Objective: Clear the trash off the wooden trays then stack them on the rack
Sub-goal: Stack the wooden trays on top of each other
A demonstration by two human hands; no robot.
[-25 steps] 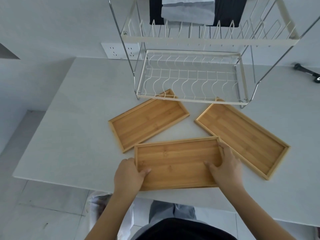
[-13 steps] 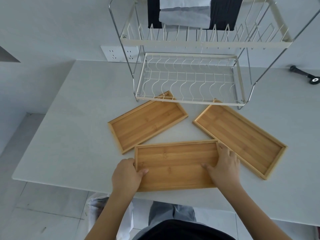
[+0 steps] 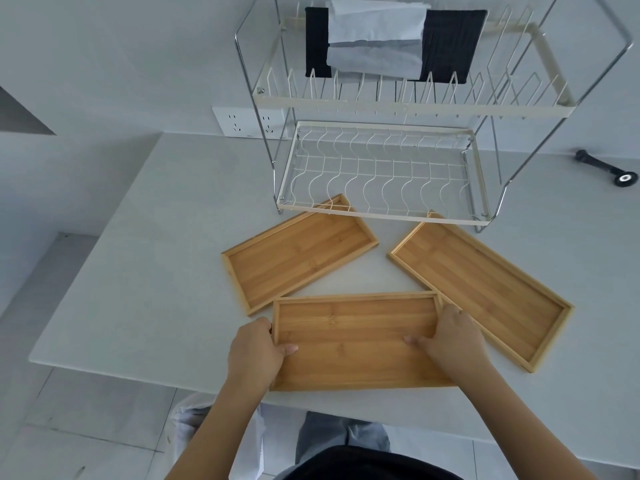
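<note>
Three bare wooden trays lie on the white table. The near tray [image 3: 353, 337] sits at the front edge, gripped at both short ends: my left hand [image 3: 254, 351] holds its left end with the thumb inside, my right hand [image 3: 450, 342] holds its right end. The left tray [image 3: 298, 252] and the right tray [image 3: 481, 287] lie angled behind it, their far corners under the rack. The two-tier wire rack [image 3: 381, 174] stands at the back with both tiers bare of trays. No trash shows on any tray.
The white table [image 3: 145, 271] ends close to my body. A black tool [image 3: 609, 168] lies at the far right. A wall socket [image 3: 242, 123] sits behind the rack's left leg. A white bag [image 3: 194, 427] stands on the floor below the table edge.
Both hands have stayed on the near tray's ends. The view has tilted upward, showing more of the rack; the tray appears barely moved.
</note>
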